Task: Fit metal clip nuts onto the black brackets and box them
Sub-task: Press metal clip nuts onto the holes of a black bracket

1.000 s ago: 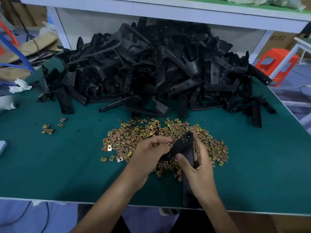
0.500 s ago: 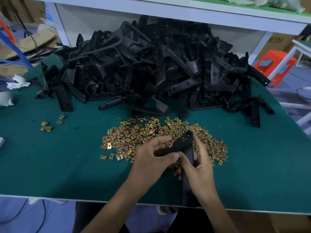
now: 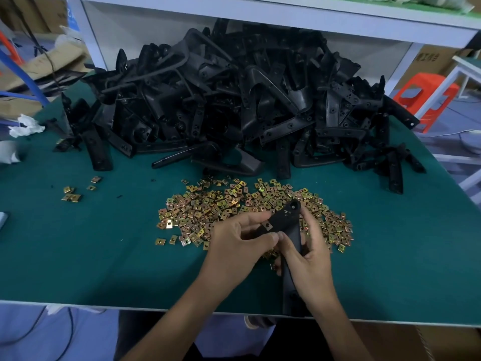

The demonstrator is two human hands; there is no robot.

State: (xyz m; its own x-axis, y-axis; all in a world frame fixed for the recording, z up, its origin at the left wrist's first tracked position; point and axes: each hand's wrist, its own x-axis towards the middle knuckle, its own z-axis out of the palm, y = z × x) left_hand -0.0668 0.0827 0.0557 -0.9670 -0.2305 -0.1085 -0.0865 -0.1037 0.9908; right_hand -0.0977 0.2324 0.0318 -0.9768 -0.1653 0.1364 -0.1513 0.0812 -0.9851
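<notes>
Holds the same black bracket (image 3: 285, 217) over the same spot as one second back; no gross shift of piece or arms. Differs at the left hand (image 3: 234, 246) only: forefinger and thumb now parted round a single clip nut (image 3: 267, 225), leaving its square face and centre hole exposed on the bracket's left edge, where fingertips mostly covered it a second ago. Reads as nut slid onto the edge and getting pressed home; cannot confirm full seating from this view. Left hand: curled, pinching the nut against the bracket, thumb tip touching the right thumb. Right hand (image 3: 309, 259): wrapped round the bracket's middle, forefinger stretched up its right side toward the holed tip. Bracket tilted, upper end above the loose clip nuts (image 3: 223, 204), lower end running past the near edge of the bench (image 3: 104, 256). By judgement: fitting step in hand, boxing of this piece not yet begun. Around: large heap of brackets (image 3: 234, 100) at the back under a white shelf (image 3: 260, 11); small stray group of nuts (image 3: 71, 194) well to the left; crumpled white material (image 3: 24, 126) at far left; orange stool (image 3: 424, 100) beyond the right edge. Brown cardboard (image 3: 406, 342) below the near edge, right; possibly the box, cannot tell. Nothing between hands and nut supply; only own fingers hiding the nut's underside.
</notes>
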